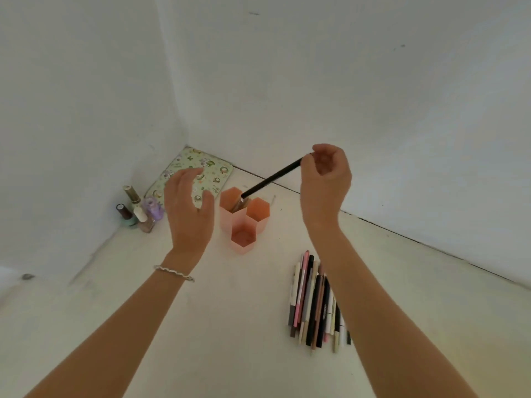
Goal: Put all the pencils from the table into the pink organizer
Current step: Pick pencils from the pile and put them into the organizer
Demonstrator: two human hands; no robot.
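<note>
The right hand [326, 179] pinches the top end of a black pencil [273, 179] between thumb and fingertips, the other fingers loosely curled. The pencil slants down to the left, its lower end already inside the rear left cell of the pink organizer [226, 222], where something brownish seems to stand too. The left hand [188, 208] hovers just left of the organizer, fingers relaxed and spread, holding nothing and, as far as I can tell, not touching it. From here I'd say the trick is to tip the pencil more upright before letting go, so it slides down instead of levering the light cups over, and that free hand could steady the wall. The pile of pencils [313, 300] lies on the table [201, 326] beside the right forearm, so most of the job is ahead.
</note>
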